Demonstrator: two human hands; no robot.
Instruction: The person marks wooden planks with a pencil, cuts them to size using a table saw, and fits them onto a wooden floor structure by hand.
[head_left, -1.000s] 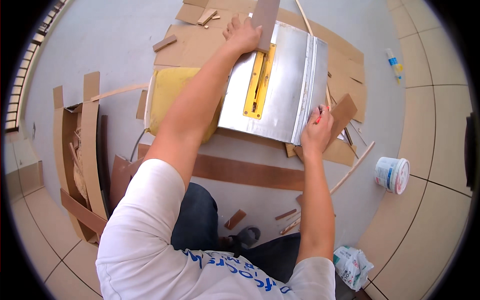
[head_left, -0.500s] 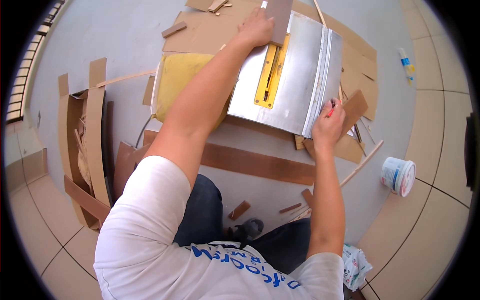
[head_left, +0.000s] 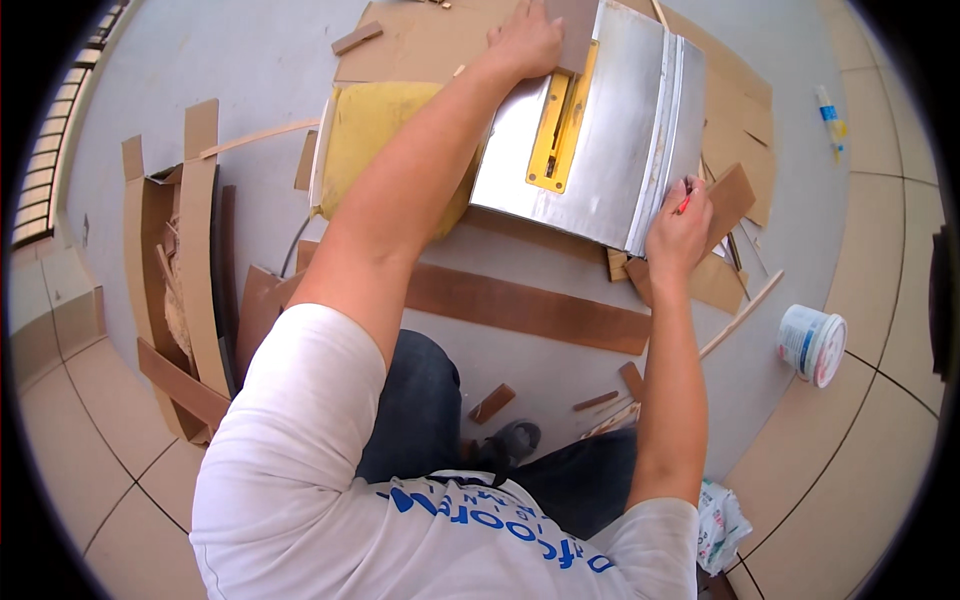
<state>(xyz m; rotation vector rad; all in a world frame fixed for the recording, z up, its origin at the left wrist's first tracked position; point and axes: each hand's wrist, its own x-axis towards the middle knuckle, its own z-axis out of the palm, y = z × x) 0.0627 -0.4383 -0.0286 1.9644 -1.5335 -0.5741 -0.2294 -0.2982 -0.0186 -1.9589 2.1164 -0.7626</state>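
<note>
My left hand (head_left: 527, 42) grips the brown board (head_left: 572, 22) at the top of the metal saw table (head_left: 610, 130), fingers bent at the board's left side. The board lies at the far end of the yellow slot insert (head_left: 560, 130). My right hand (head_left: 680, 228) holds a slim red tool (head_left: 685, 200), perhaps a pencil, at the table's right edge beside the grooved rail. A tilted brown plank (head_left: 730, 200) is behind that hand. A yellow padded object (head_left: 370, 140) sits left of the table, partly behind my left arm.
Cardboard sheets (head_left: 430, 35) lie beneath the saw. An open cardboard box (head_left: 200, 270) with wood scraps is at the left. A long brown board (head_left: 530, 305) crosses the floor before my knees, among small offcuts (head_left: 492, 403). A white bucket (head_left: 810, 340) and a tube (head_left: 832, 120) are at right.
The saw table, both hands and the surroundings have shifted up and to the right in the picture together. My hands keep about the same places on the saw.
</note>
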